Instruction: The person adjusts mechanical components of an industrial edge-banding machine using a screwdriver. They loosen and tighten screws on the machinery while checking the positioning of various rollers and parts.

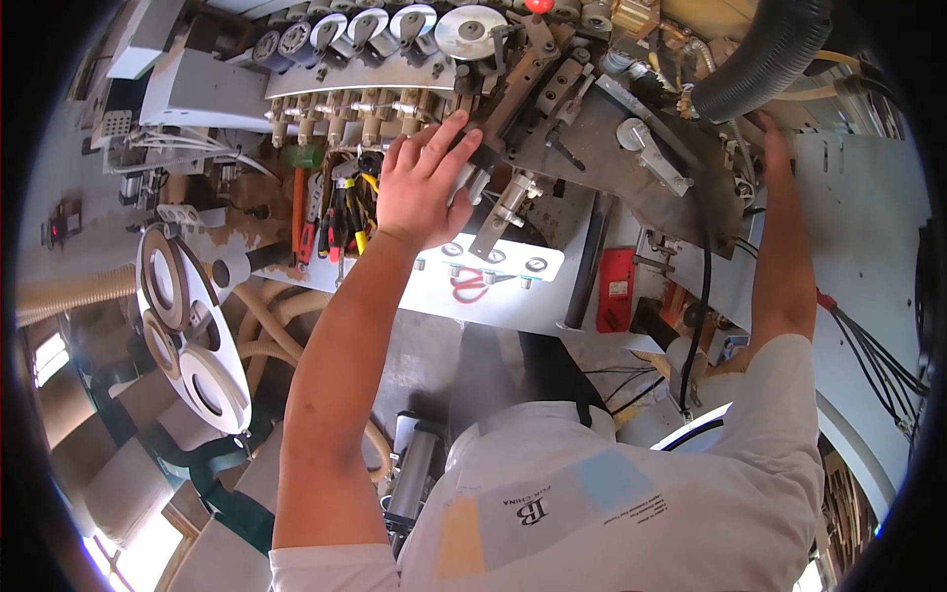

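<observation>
- Nearest me, below my left arm, a grey metal cylinder (414, 472) stands just under my elbow. If I drop the arm without looking, I judge I would knock against it.
- To the near left, a white metal reel disc wound with pale edge tape (187, 335) hangs off the machine. My elbow is near it, so swinging out left could catch the tape and pull it loose.
- A thin black cable (702, 286) hangs down on the right, between my 2 arms. It could snag on my right forearm if I draw that arm back carelessly.
- Red-handled scissors (471, 285) lie on the white metal shelf (547, 262), just below my left wrist. A brush from the wrist could sweep them off.
- Left of that wrist is a tray of red, yellow and black hand tools (340, 212), handles packed close, easy to snag.
- My left hand (419, 183) is spread wide, fingers (464, 148) laid flat on the dark metal bracket (513, 94) at the machine's middle, gripping nothing. Pressing there, a fingertip could slip into the gaps between the bracket and the silver pneumatic cylinder (508, 202) and get pinched.
- Farther off, my right hand (774, 138) reaches up beside the grey steel plate (612, 163). Its fingers run behind the parts, so I cannot tell what they hold, or whether they hold anything.
- Farthest, the black ribbed hose (764, 59) arches just above that hand, and the row of round silver rollers (385, 25) sits top left, well apart from both hands.
</observation>
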Available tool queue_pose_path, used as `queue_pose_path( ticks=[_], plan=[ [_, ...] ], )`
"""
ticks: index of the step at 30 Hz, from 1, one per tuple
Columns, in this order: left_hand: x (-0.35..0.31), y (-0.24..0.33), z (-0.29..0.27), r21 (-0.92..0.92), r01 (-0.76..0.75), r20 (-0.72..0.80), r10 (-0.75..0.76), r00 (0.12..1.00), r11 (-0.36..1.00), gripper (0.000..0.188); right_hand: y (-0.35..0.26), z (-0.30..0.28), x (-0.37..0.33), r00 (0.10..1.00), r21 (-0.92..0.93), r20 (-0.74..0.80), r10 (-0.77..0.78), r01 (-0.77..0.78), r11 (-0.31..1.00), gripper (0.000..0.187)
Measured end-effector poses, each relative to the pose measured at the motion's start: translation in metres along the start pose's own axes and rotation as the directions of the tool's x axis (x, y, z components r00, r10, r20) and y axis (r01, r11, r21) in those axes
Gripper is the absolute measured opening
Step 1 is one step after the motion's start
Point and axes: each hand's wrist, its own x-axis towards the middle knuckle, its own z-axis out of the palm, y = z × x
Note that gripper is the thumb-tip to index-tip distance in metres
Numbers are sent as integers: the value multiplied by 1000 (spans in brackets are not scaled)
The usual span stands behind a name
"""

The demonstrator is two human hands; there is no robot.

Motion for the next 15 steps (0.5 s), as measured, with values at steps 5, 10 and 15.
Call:
queue_pose_path(
  ticks=[5,10,15],
  plan=[
    [3,6,1,-32,10,2,-10,1000,999,67,10,-12,12,987,-75,-121,-105,97,992,76],
    [-3,2,2,4,14,0,-14,1000,1000,71,10,0,7,972,-24,-169,-166,164,986,75],
    [1,5,2,-20,2,-19,-3,1000,1000,72,-8,1,-34,996,82,-27,-83,85,993,72]
  ],
)
